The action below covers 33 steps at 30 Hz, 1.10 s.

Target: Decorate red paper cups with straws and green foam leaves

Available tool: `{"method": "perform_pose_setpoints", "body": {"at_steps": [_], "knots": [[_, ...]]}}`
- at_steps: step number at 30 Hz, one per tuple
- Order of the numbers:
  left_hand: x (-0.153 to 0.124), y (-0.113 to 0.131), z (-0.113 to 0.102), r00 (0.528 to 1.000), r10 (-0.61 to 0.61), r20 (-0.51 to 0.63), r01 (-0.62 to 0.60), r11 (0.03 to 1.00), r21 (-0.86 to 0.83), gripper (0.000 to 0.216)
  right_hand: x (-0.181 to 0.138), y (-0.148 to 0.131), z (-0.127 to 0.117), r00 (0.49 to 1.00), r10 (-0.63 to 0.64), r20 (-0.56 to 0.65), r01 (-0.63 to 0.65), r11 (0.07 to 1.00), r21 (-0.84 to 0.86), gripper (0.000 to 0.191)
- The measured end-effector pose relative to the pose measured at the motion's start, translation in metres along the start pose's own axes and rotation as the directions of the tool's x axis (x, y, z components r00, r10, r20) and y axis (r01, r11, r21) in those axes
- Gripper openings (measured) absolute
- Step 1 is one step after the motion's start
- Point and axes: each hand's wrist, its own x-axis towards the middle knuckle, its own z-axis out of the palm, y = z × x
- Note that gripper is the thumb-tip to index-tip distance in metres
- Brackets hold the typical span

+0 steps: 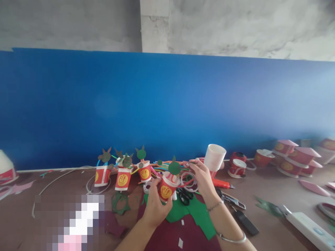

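My left hand [157, 209] is wrapped round a red paper cup [167, 190] with a yellow round emblem and a white rim. From the cup's top rises a round green paper head [174, 167] with a pointed tip. Beside it, to the right, my right hand [200, 174] is raised with thumb and fingers pinched together; what sits between the fingertips is too small to make out. Three similar cups with green paper heads, one of them a decorated cup [123, 179], stand to the left. Colourful pipe cleaners [167, 164] lie behind my hands.
Black-handled scissors [184, 197] lie on green paper [201, 216] over a dark red sheet [170, 237]. A white cup stack [215, 157], an orange-red cutter [222, 183] and a black key fob [245, 221] are at right. Pink-roofed cups [290, 164] stand farther right, before the blue panel.
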Motion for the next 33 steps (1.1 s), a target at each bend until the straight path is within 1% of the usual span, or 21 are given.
{"method": "perform_pose_setpoints", "body": {"at_steps": [2,4,6,9,16,19,20,22,24,27,30,33], "knots": [[0.0,0.002,-0.001,0.999,0.008,0.044,-0.008,1.0,-0.004,0.056,-0.002,-0.005,0.0,0.998,0.047,0.037,-0.047,0.999,0.0,0.027],[0.0,0.002,-0.002,0.997,0.022,0.073,-0.022,1.0,-0.001,0.056,-0.003,-0.007,0.001,0.994,0.08,0.068,-0.08,0.997,-0.006,0.029],[0.0,0.002,-0.002,0.995,0.04,0.086,-0.04,0.999,0.0,0.056,-0.004,-0.007,0.002,0.992,0.103,0.071,-0.104,0.995,0.009,0.031],[-0.001,0.0,-0.001,0.994,0.044,0.096,-0.043,0.999,-0.012,0.057,-0.004,-0.008,0.002,0.991,0.106,0.079,-0.109,0.994,0.029,0.032],[-0.003,-0.003,0.001,0.996,-0.008,0.092,0.013,0.998,-0.059,0.057,-0.003,-0.007,0.003,0.991,0.106,0.084,-0.108,0.994,0.029,0.029],[-0.004,-0.006,0.003,0.996,-0.04,0.076,0.048,0.994,-0.097,0.062,0.002,-0.004,-0.001,0.993,0.078,0.09,-0.076,0.997,-0.033,0.027],[-0.004,-0.007,0.003,0.996,-0.03,0.08,0.039,0.993,-0.108,0.065,0.003,-0.003,-0.002,0.993,0.07,0.092,-0.064,0.995,-0.071,0.026],[-0.005,-0.008,0.002,0.993,0.036,0.112,-0.024,0.994,-0.111,0.069,0.005,-0.002,-0.007,0.988,0.082,0.128,-0.063,0.987,-0.146,0.024],[-0.006,-0.007,-0.001,0.973,0.131,0.188,-0.115,0.989,-0.096,0.07,0.006,0.0,-0.011,0.966,0.142,0.217,-0.095,0.972,-0.213,0.022],[-0.007,0.0,-0.006,0.927,0.202,0.315,-0.185,0.979,-0.085,0.07,0.004,0.0,-0.013,0.893,0.241,0.38,-0.131,0.948,-0.291,0.02],[-0.007,0.008,-0.01,0.895,0.219,0.388,-0.2,0.976,-0.089,0.071,0.0,-0.001,-0.009,0.84,0.26,0.475,-0.07,0.922,-0.381,0.015],[-0.007,0.012,-0.01,0.88,0.222,0.419,-0.196,0.975,-0.104,0.077,-0.002,-0.001,-0.003,0.818,0.231,0.527,0.017,0.906,-0.422,0.01]]}}
